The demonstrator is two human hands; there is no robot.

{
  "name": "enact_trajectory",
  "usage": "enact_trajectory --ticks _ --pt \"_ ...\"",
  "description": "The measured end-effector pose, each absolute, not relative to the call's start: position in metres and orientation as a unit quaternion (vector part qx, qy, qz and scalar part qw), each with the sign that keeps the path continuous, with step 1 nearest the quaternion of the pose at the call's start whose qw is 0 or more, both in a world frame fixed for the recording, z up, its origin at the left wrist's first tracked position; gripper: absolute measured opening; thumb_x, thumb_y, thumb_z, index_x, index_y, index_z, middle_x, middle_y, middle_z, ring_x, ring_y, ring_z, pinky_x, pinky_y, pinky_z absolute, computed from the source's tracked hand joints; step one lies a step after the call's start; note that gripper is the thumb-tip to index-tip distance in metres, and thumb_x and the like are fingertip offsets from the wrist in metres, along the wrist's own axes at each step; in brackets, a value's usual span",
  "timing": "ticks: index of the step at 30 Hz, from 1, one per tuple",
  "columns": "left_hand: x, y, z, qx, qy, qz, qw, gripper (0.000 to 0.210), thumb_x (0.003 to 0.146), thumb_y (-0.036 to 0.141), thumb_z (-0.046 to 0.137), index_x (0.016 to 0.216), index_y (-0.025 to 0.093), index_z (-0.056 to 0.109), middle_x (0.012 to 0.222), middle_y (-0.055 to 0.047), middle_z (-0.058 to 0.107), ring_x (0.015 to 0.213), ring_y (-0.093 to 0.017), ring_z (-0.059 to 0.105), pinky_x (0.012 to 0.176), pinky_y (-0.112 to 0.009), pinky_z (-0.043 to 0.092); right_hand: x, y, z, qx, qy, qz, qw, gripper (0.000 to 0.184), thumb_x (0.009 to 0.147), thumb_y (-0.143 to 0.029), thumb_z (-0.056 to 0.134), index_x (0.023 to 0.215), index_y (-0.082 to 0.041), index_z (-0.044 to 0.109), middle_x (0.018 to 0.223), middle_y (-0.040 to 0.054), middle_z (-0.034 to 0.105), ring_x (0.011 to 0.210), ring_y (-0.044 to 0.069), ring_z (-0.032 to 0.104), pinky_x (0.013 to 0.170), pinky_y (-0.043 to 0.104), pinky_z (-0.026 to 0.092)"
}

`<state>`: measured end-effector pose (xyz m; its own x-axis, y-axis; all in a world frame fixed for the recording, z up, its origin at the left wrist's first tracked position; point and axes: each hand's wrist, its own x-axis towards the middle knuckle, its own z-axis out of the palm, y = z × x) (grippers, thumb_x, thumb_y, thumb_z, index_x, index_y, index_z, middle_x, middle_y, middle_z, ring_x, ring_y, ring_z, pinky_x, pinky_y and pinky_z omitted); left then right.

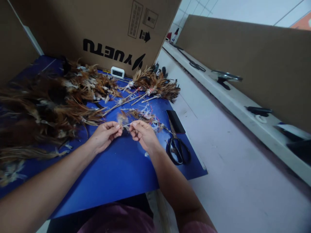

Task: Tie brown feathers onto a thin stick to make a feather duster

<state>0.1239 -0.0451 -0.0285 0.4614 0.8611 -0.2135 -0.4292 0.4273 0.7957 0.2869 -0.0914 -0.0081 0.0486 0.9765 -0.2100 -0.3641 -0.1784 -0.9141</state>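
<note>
Both hands meet over the blue surface. Left hand and right hand each have a closed grip, pinching between them a small feather tuft with pale thread, just left of the black scissors. Heaped brown feathers lie further left of the scissors; bundled feather stems sit beyond them, near the cardboard box.
</note>
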Motion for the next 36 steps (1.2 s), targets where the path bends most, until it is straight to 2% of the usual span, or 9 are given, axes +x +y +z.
enact_trajectory --ticks 4,10,16,19,23,32,36 --pt "0.123 -0.043 -0.031 0.334 0.320 0.410 0.786 0.028 0.052 0.025 0.091 0.063 0.010 0.069 0.059 -0.002 0.065 0.051 -0.006 0.057 0.051 -0.012 0.050 0.294 -0.089 -0.009 -0.474 -0.324 0.584 0.573 0.024 0.071 -0.039 0.071 0.074 -0.018 0.062 0.059 -0.0047 0.056 0.045 0.005 0.045 0.038 0.017 0.028" --pt "0.122 -0.042 -0.031 0.332 0.324 0.405 0.788 0.026 0.056 0.024 0.089 0.065 0.010 0.069 0.060 -0.002 0.064 0.052 -0.006 0.057 0.050 -0.012 0.049 0.300 -0.086 -0.010 -0.482 -0.311 0.526 0.628 0.021 0.072 -0.038 0.069 0.071 -0.019 0.059 0.062 -0.0029 0.058 0.046 0.005 0.045 0.038 0.017 0.028" --pt "0.121 -0.042 -0.030 0.327 0.302 0.398 0.802 0.024 0.059 0.022 0.088 0.065 0.010 0.068 0.060 -0.002 0.063 0.052 -0.006 0.055 0.048 -0.013 0.047 0.300 -0.085 -0.005 -0.492 -0.303 0.491 0.653 0.021 0.070 -0.030 0.070 0.068 -0.020 0.053 0.078 0.0029 0.069 0.056 0.009 0.058 0.040 0.018 0.036" --pt "0.121 -0.043 -0.030 0.309 0.298 0.402 0.809 0.023 0.060 0.021 0.087 0.067 0.010 0.068 0.063 -0.003 0.065 0.054 -0.007 0.057 0.050 -0.014 0.049 0.298 -0.086 -0.004 -0.501 -0.304 0.490 0.645 0.022 0.067 -0.029 0.071 0.066 -0.020 0.051 0.073 0.0028 0.070 0.058 0.011 0.062 0.041 0.018 0.039" --pt "0.119 -0.043 -0.029 0.290 0.294 0.406 0.815 0.024 0.060 0.020 0.088 0.065 0.012 0.066 0.067 -0.002 0.067 0.054 -0.007 0.058 0.050 -0.015 0.049 0.297 -0.086 -0.004 -0.514 -0.314 0.498 0.624 0.023 0.065 -0.028 0.075 0.069 -0.020 0.054 0.064 0.0005 0.067 0.051 0.010 0.060 0.037 0.017 0.037" --pt "0.117 -0.046 -0.030 0.349 0.258 0.371 0.820 0.026 0.071 0.030 0.082 0.069 0.010 0.064 0.059 -0.001 0.063 0.047 -0.007 0.055 0.047 -0.016 0.045 0.303 -0.087 -0.001 -0.553 -0.369 0.444 0.601 0.018 0.070 -0.026 0.073 0.080 -0.019 0.060 0.064 0.0003 0.068 0.044 0.007 0.053 0.034 0.016 0.033" --pt "0.117 -0.049 -0.031 0.371 0.230 0.361 0.824 0.028 0.073 0.033 0.079 0.069 0.011 0.063 0.059 0.000 0.062 0.048 -0.008 0.057 0.048 -0.017 0.046 0.303 -0.088 -0.003 -0.558 -0.384 0.435 0.594 0.020 0.070 -0.027 0.074 0.083 -0.018 0.063 0.068 0.0015 0.071 0.049 0.009 0.056 0.037 0.017 0.036"
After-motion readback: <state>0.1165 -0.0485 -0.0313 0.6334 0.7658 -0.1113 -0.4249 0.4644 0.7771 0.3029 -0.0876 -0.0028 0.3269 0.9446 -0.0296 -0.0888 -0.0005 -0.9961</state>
